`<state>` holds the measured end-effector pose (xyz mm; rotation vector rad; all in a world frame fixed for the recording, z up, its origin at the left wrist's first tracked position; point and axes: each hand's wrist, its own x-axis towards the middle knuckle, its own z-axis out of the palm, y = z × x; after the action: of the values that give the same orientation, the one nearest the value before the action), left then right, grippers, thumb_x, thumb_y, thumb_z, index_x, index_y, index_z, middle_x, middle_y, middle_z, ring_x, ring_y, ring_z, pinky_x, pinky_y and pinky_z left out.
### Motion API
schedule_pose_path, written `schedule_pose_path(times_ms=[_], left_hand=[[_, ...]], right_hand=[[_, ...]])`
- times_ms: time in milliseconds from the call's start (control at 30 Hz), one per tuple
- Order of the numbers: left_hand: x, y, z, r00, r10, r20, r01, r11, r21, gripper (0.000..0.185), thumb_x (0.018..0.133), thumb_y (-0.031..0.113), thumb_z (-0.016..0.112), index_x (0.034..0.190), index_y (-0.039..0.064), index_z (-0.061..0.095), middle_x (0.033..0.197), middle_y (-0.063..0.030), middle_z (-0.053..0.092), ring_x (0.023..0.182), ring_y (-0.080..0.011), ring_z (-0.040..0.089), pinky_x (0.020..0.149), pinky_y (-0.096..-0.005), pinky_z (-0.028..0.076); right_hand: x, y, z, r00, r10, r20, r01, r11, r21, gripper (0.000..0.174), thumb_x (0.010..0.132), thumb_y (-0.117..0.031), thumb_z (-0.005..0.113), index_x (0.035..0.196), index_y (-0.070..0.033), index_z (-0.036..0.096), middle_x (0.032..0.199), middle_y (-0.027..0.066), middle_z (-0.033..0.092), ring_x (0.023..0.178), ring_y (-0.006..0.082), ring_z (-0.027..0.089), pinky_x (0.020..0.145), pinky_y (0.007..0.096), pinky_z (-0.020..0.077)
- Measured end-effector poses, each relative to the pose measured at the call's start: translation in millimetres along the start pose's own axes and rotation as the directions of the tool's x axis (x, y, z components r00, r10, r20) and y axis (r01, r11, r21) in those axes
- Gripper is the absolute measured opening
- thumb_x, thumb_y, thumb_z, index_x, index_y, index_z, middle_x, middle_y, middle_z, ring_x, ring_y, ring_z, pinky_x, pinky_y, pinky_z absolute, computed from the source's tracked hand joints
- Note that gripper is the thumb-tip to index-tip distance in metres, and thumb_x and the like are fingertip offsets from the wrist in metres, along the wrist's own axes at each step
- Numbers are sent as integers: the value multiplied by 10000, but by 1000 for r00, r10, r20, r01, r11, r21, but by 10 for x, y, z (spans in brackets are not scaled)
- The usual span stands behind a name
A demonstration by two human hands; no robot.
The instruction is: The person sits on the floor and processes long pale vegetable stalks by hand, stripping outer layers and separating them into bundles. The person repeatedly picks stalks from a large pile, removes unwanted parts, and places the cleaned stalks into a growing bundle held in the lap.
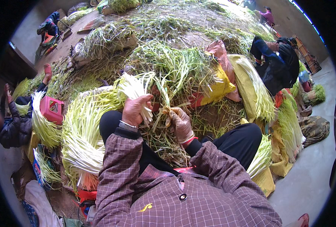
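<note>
My left hand (136, 110), bare with a metal watch band at the wrist, grips a bunch of white-stemmed leafy shoots (133, 86), which look like blanched garlic shoots or chives. On my right hand (182, 123) is a thin brownish glove. Its thumb and fingers pinch a single shoot (166, 95) at its yellow-brown lower end, and the green leaves run up toward the heap (173, 62) in front of me. A large pile of trimmed shoots (84, 127), white ends and pale yellow-green leaves, lies beside my left knee.
Leaf scraps (168, 147) cover the ground between my legs. A yellow sack (243, 82) with shoots lies to the right, near a seated person in dark clothes (281, 62). At left are a pink plastic stool (51, 109) and another person (17, 124). More people work farther back.
</note>
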<state>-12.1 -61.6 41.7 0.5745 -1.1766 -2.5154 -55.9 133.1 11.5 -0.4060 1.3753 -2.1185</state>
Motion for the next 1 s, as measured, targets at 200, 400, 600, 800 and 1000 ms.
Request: schedule_pose_path(times_ms=[200, 400, 600, 800, 1000], left_hand=[[31, -128, 17, 999, -50, -4, 50, 984, 170, 155, 815, 35, 755, 930, -21, 667, 754, -65, 658, 580, -144, 615, 521, -294, 543], [97, -395, -4, 999, -52, 12, 47, 966, 255, 110, 796, 40, 757, 828, -32, 679, 668, -65, 640, 529, -154, 603, 493, -276, 487], [84, -392, 13, 996, -90, 1, 84, 934, 348, 101, 788, 36, 760, 808, -26, 683, 682, -62, 649, 541, -153, 603, 504, -276, 477], [96, -420, 12, 995, -98, 20, 86, 938, 336, 100, 773, 25, 770, 806, -20, 687, 689, -62, 654, 552, -152, 606, 518, -276, 476], [114, -462, 57, 994, -109, 2, 101, 927, 360, 94, 761, 4, 773, 805, -23, 695, 704, -69, 668, 556, -152, 611, 517, -277, 481]], right_hand=[[-108, 63, -72, 990, 78, 116, -89, 992, 90, 157, 1010, -160, 533, 1073, -46, 623, 837, 29, 672, 672, 76, 599, 581, 204, 465], [-145, 191, -193, 954, 184, 237, -182, 983, -27, 145, 1009, -141, 528, 1071, -40, 611, 862, 45, 677, 711, 99, 620, 656, 238, 504], [-114, 123, -209, 942, 212, 260, -187, 975, -116, 142, 1011, -110, 517, 1040, -14, 617, 817, 53, 655, 703, 116, 616, 642, 262, 510], [27, 133, -214, 980, 55, 192, 19, 930, -366, 174, 994, -175, 581, 988, -8, 628, 809, 30, 657, 688, 88, 595, 644, 252, 495], [178, 157, -158, 991, 134, 21, -129, 981, -144, 181, 967, -208, 637, 903, -38, 636, 746, 3, 646, 607, 57, 560, 553, 223, 451]])
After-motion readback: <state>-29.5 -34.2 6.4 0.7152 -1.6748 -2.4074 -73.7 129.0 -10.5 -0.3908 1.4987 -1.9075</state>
